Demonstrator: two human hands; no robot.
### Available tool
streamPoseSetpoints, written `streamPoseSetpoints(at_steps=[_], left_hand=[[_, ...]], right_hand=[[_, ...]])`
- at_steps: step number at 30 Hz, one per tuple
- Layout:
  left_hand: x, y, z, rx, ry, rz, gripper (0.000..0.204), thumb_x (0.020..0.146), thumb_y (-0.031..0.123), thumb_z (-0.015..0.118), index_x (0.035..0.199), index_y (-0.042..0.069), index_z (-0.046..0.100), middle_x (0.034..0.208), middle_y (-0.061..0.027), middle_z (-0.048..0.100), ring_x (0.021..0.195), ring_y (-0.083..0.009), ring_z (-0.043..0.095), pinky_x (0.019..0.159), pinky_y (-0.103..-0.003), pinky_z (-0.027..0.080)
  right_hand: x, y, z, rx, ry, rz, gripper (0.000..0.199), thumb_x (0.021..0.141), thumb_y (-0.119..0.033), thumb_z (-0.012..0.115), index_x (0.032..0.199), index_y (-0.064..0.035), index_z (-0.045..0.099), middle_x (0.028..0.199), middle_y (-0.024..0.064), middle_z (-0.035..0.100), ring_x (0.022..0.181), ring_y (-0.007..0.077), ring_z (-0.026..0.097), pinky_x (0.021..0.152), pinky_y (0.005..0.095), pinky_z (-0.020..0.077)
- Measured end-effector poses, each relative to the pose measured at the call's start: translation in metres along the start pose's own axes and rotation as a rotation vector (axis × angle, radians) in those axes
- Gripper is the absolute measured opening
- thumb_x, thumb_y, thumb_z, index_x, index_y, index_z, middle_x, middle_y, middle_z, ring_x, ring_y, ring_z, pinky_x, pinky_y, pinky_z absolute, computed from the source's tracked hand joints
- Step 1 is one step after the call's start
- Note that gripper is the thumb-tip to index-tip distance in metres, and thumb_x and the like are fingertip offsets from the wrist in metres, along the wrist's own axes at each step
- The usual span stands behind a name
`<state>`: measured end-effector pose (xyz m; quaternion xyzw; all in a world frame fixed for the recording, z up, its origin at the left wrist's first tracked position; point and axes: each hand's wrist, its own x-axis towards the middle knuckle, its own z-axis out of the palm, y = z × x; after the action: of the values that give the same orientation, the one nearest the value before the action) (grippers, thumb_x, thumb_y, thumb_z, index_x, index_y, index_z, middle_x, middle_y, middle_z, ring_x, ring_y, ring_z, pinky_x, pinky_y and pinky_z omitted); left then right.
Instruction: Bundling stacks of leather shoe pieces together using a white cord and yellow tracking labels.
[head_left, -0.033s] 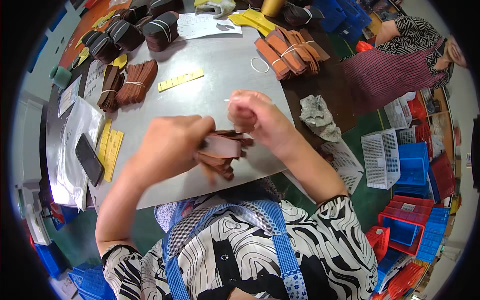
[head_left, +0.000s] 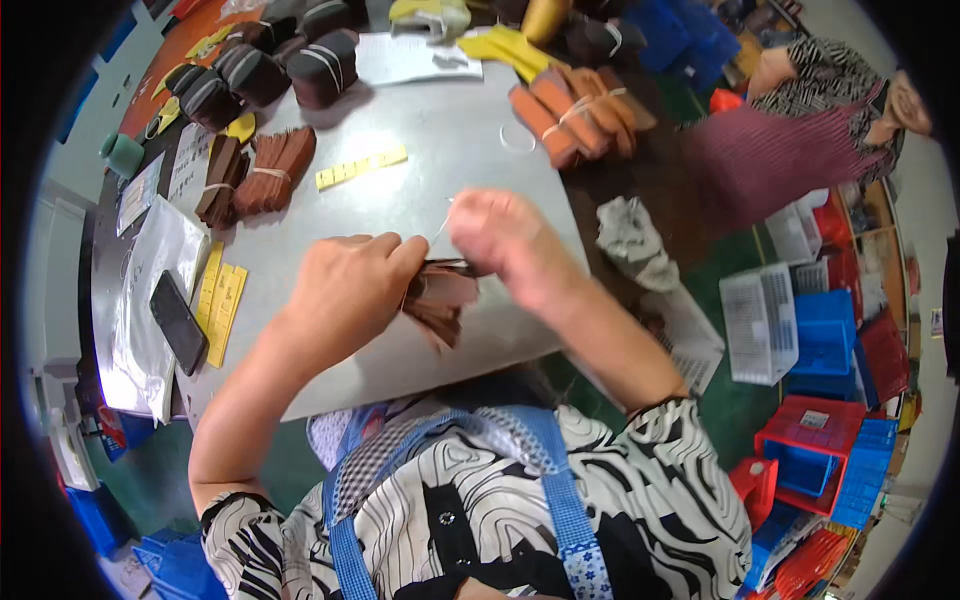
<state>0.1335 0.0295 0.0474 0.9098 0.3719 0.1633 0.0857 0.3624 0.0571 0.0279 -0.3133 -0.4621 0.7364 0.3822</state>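
My left hand is closed around a bundle of brown leather-like strips above the near part of the grey table. The strips' ends fan out below my fingers, and a paler face shows on top. My right hand, closed and blurred, is just right of the bundle. Between both hands runs a thin white band, stretched taut from my right fingers toward the bundle; whether it loops around the strips is hidden. A yellow ruler-like strip lies beyond my hands.
Banded brown strips lie at left, orange-brown bundles at far right, dark banded stacks at far left. A phone rests on yellow strips near a plastic bag. Crates and another person are to the right.
My right hand has moved slightly left and down, closer to the bundle. The white band now shows stretched between my hands.
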Motion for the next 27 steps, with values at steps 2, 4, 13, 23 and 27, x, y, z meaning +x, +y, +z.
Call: streamPoseSetpoints(at_steps=[2, 4, 13, 23, 27], left_hand=[[0.013, -0.028, 0.041, 0.243, 0.021, -0.271, 0.029, 0.075, 0.026, 0.080, 0.094, 0.011, 0.064, 0.084, -0.0117, 0.069, 0.076, -0.0367, 0.068, 0.066, -0.047, 0.053], [0.039, -0.038, 0.042, 0.206, 0.015, -0.305, 0.030, 0.075, 0.027, 0.080, 0.094, 0.011, 0.064, 0.084, -0.0114, 0.069, 0.078, -0.0374, 0.069, 0.066, -0.048, 0.052], [0.041, -0.065, 0.061, -0.667, 0.078, -0.572, 0.058, 0.060, 0.026, 0.086, 0.112, 0.006, 0.073, 0.094, -0.0153, 0.076, 0.087, -0.0307, 0.073, 0.082, -0.038, 0.056], [0.031, -0.056, 0.058, -1.139, -0.041, -0.539, 0.069, 0.070, 0.021, 0.091, 0.127, -0.003, 0.061, 0.105, -0.0103, 0.072, 0.091, -0.0171, 0.068, 0.083, -0.032, 0.057], [0.023, -0.043, 0.059, -1.082, -0.085, -0.560, 0.072, 0.075, 0.031, 0.090, 0.129, -0.004, 0.057, 0.110, -0.0143, 0.069, 0.098, -0.0205, 0.067, 0.089, -0.034, 0.055]], right_hand=[[-0.020, 0.010, 0.031, -0.766, 0.001, -0.288, 0.019, 0.092, -0.020, 0.071, 0.092, -0.0039, 0.061, 0.070, 0.0039, 0.056, 0.063, 0.0192, 0.060, 0.062, 0.0356, 0.0517], [-0.023, 0.046, 0.028, -1.205, 0.086, -0.653, 0.039, 0.085, -0.011, 0.077, 0.118, -0.0035, 0.058, 0.087, 0.0133, 0.063, 0.076, 0.0323, 0.065, 0.070, 0.0403, 0.0530], [-0.013, 0.060, 0.033, -1.162, 0.000, -0.608, 0.075, 0.083, -0.007, 0.079, 0.147, 0.0032, 0.042, 0.097, 0.0129, 0.062, 0.084, 0.0277, 0.063, 0.077, 0.0403, 0.0542], [-0.005, 0.024, -0.033, -1.373, 0.194, -0.640, 0.052, 0.082, -0.011, 0.080, 0.131, -0.0091, 0.064, 0.126, 0.0158, 0.064, 0.121, 0.0370, 0.057, 0.105, 0.0469, 0.0455], [0.012, -0.005, -0.097, -1.776, 0.546, -0.651, 0.085, 0.075, -0.024, 0.089, 0.148, -0.0135, 0.047, 0.159, 0.0168, 0.037, 0.143, 0.0512, 0.032, 0.110, 0.0694, 0.0321]])
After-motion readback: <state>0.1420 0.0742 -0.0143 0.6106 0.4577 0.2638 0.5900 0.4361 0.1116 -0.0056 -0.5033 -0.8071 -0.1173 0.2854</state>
